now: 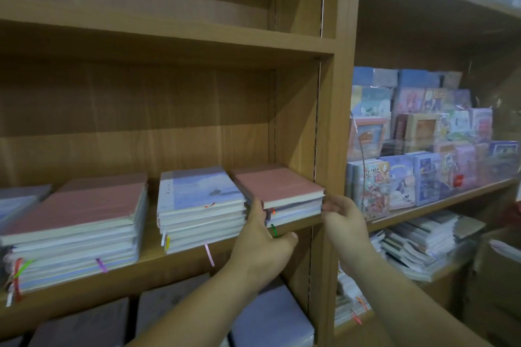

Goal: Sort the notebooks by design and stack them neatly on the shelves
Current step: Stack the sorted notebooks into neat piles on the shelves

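- My left hand presses straight fingers against the left side of the pink-topped notebook stack.
- My right hand touches its right corner; I cannot tell whether it grasps.
- The stack sits at the right end of the shelf.

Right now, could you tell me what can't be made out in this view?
Head view: designs lower in the right stack, covered by its pink top notebook.
Fingertips of the left hand, tucked between two stacks.
Whether the right hand grips or only touches that stack.
Far-left stack, cut by the frame edge.
Display covers, blurred behind clear plastic.
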